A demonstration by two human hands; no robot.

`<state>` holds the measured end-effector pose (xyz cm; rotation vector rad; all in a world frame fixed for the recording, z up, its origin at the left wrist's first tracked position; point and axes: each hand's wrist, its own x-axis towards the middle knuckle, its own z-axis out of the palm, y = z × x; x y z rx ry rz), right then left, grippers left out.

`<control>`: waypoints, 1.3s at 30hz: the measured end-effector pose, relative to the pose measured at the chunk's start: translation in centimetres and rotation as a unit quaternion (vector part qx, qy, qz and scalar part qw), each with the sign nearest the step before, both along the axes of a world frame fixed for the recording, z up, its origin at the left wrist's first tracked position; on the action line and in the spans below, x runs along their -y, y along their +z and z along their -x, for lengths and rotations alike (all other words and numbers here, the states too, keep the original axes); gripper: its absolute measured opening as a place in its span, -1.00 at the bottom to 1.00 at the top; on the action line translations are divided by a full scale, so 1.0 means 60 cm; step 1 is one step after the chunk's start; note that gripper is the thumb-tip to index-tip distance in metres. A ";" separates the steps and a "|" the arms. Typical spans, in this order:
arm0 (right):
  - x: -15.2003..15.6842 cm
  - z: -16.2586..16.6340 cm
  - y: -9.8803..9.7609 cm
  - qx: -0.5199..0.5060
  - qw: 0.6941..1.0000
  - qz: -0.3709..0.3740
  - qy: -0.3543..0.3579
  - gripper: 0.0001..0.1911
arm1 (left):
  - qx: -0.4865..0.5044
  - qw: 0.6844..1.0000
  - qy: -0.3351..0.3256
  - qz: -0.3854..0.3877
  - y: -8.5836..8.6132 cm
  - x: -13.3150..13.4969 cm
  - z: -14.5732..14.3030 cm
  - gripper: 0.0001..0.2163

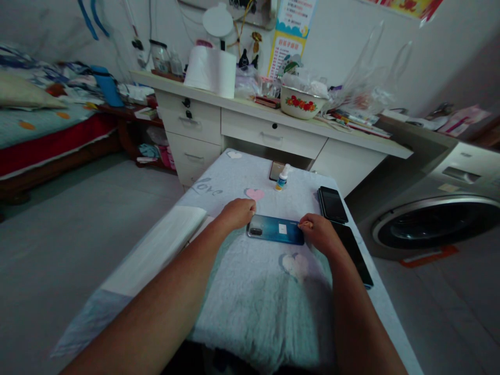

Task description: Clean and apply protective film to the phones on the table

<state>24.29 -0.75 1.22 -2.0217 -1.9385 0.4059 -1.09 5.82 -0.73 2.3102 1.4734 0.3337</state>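
A blue smartphone (pixel 269 230) lies back side up across the cloth-covered table, with its camera block at the left end and a small white label on its back. My left hand (pixel 241 212) is closed at its upper left corner; the fingertips are turned away, so what they pinch is hidden. At the opposite end my right hand (pixel 318 233) has its fingers curled together against the phone's right edge. Beyond the phone stands a small white-capped bottle (pixel 283 177) with a blue and yellow label, beside another phone (pixel 276 170) lying flat.
Right of my right hand lie a dark phone (pixel 333 204) and a black tablet-like device (pixel 353 254). White sheets (pixel 156 247) cover the table's left side. Behind is a white desk (pixel 269 139) bearing a flowered bowl (pixel 301 102) and paper roll (pixel 211 70). A washing machine (pixel 445 182) stands right.
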 end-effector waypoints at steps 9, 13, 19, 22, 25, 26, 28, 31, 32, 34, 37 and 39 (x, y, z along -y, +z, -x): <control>0.032 -0.020 0.027 -0.073 0.986 0.126 0.076 -0.93 | -0.003 1.000 -0.002 0.001 -0.001 -0.002 -0.001 -0.82; 0.032 -0.022 0.027 -0.061 0.990 0.111 0.062 -0.93 | -0.001 1.000 -0.005 0.002 -0.002 -0.002 -0.002 -0.83; 0.009 -0.006 0.002 -0.002 0.999 -0.001 -0.051 -0.88 | -0.002 1.000 -0.004 0.000 0.002 0.000 -0.002 -0.85; -0.001 0.005 -0.010 0.031 0.995 -0.033 -0.091 -0.84 | -0.003 1.000 -0.004 0.002 0.002 0.001 -0.002 -0.84; -0.006 0.009 -0.013 0.053 0.993 -0.037 -0.103 -0.82 | -0.003 1.000 -0.005 -0.001 0.000 0.000 -0.001 -0.83; -0.005 0.009 -0.012 0.051 0.993 -0.033 -0.103 -0.82 | -0.003 1.000 -0.005 -0.002 -0.001 -0.001 -0.001 -0.83; -0.002 0.008 -0.007 0.037 0.994 -0.019 -0.098 -0.82 | -0.006 1.000 -0.006 -0.003 -0.003 -0.001 -0.001 -0.83; 0.007 0.005 0.005 0.025 0.996 0.012 -0.084 -0.84 | -0.012 1.000 -0.003 -0.004 -0.004 -0.002 -0.001 -0.83; 0.011 0.004 0.009 0.023 0.996 0.026 -0.078 -0.85 | -0.013 1.000 -0.002 -0.004 -0.004 -0.002 -0.001 -0.83; 0.018 0.002 0.016 0.008 0.996 0.060 -0.062 -0.87 | -0.014 1.000 -0.003 -0.003 -0.003 -0.002 -0.001 -0.83; 0.026 -0.001 0.023 -0.023 0.993 0.102 -0.045 -0.90 | -0.015 1.000 -0.004 -0.002 -0.002 -0.002 -0.002 -0.83; 0.031 -0.002 0.027 -0.039 0.991 0.124 -0.035 -0.91 | -0.018 1.000 -0.004 0.000 -0.002 -0.002 -0.003 -0.83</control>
